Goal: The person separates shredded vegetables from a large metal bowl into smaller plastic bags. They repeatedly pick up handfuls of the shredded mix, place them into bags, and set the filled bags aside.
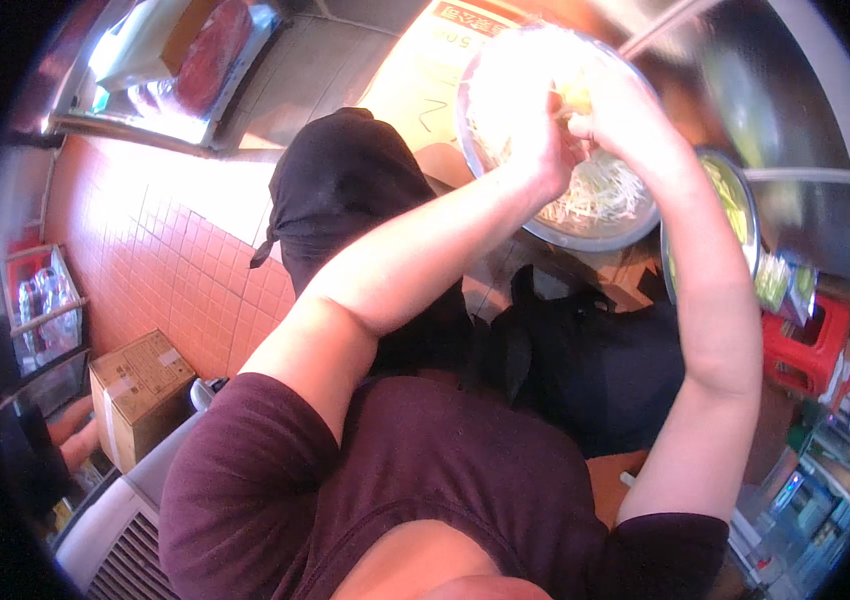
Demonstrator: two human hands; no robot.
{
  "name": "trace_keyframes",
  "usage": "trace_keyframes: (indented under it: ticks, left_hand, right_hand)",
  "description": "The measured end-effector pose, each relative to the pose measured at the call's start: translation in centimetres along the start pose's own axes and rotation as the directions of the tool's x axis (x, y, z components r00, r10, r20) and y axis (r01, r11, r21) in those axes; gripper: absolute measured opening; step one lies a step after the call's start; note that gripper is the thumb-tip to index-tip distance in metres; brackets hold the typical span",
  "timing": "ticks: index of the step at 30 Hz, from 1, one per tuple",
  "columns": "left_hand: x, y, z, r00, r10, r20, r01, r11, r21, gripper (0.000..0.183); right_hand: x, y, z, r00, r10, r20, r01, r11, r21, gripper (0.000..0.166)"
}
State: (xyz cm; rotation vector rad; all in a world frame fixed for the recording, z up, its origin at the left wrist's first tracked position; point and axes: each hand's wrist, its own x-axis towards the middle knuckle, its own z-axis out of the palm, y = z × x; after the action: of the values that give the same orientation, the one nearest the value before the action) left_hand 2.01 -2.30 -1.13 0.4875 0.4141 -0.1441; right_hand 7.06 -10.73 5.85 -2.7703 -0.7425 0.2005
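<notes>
A wide round basin [593,238] holds thin pale strands, which look like bean sprouts [597,191]. It stands at the upper right, on or beside a large carton. My left hand [554,154] is over the basin, its palm side turned towards my other hand. My right hand [608,112] reaches in from the right, with bent fingers close to the left ones. Between them shows a small yellow-orange patch [575,94] that I cannot identify. Strong sunlight washes out the fingertips and the basin's far half, so what either hand grips is unclear.
Right of my forearm is a second basin [749,217] with green vegetables. Past it are a bagged green vegetable [774,281] and a red plastic stool [807,349]. A printed carton [417,82] lies ahead. At left are a taped cardboard box [143,375] and another person's legs [78,435].
</notes>
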Motion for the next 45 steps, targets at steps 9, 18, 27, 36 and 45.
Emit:
trace_keyframes:
  ticks: [9,18,27,36,45]
  left_hand:
    - [0.5,2.3,-0.4,0.998,-0.057,0.034,0.062,0.981,-0.184,0.055]
    - [-1.3,3.1,0.9,0.985,-0.168,0.043,0.174,0.957,-0.233,0.043]
    - [-1.8,1.8,0.4,0.98,-0.056,0.19,0.082,0.988,-0.128,0.057]
    - [-1.4,1.4,-0.3,0.895,-0.07,0.441,-0.021,0.98,0.199,0.05]
    - [-1.6,2.4,-0.1,0.935,-0.115,0.335,0.1,0.993,0.061,0.037]
  right_hand:
    - [-1.0,-2.6,2.2,0.889,-0.069,-0.453,0.143,0.981,0.131,0.061]
    - [-5.4,-0.7,5.1,0.779,-0.102,-0.619,0.161,0.986,0.04,0.071]
    - [-5.8,-1.5,6.5,0.818,0.075,-0.57,-0.108,0.994,-0.024,0.066]
    - [-1.5,1.8,-3.7,0.914,-0.258,-0.312,0.144,0.928,-0.344,0.024]
    - [-2.3,-0.8,-7.9,0.917,-0.376,-0.134,0.292,0.861,-0.418,0.012]
